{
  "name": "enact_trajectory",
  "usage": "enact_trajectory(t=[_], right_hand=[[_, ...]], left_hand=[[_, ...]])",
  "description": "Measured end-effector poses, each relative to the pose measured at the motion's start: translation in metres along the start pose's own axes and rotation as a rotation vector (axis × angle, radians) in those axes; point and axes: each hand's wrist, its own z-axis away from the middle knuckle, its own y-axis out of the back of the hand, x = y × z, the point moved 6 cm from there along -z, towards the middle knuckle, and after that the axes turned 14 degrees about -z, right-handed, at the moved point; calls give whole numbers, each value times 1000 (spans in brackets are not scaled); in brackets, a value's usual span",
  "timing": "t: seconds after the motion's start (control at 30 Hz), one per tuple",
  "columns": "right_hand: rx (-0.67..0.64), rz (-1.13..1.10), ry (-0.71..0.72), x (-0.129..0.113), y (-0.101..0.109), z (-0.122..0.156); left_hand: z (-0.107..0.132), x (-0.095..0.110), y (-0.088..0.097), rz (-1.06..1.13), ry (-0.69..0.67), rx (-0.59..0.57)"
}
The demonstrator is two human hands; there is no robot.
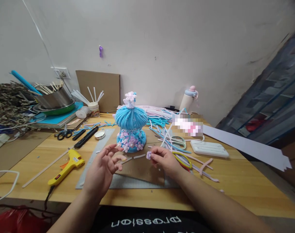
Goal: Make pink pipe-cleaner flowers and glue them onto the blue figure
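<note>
A blue yarn-wrapped craft figure [131,129] stands on a piece of brown cardboard [142,168], with pink and purple flowers round its base and a pink flower on top. My right hand [163,159] pinches a small purple flower [149,155] just right of the figure's base. My left hand [104,168] hovers in front of the figure with its fingers spread and nothing in them.
A yellow glue gun [66,166] lies at the left, with black scissors [64,133] and a black knife [86,137] behind it. Blue and pink pipe-cleaner strips [162,124], scissors [177,140], a white case [209,149] and a long white paper strip [246,147] lie to the right.
</note>
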Motion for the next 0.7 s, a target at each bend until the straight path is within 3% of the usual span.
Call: enact_trajectory(t=[0.17,0.27,0.4,0.5,0.6,0.7], right_hand=[[-269,-354,-231,13,-45,17],[-342,-319,-331,27,-54,21],[-311,-133,-278,33,-44,16],[-251,-298,-268,26,-38,15],[-183,-397,-196,7,-28,10],[-69,-166,-3,-23,-3,4]], left_hand=[[17,-10,-22,59,18,-185],[19,-19,-25,5,29,-269],[12,-31,-11,-150,0,-246],[6,-41,1,-189,24,-261],[8,-49,11,-215,75,-246],[17,-44,25,-326,35,-132]])
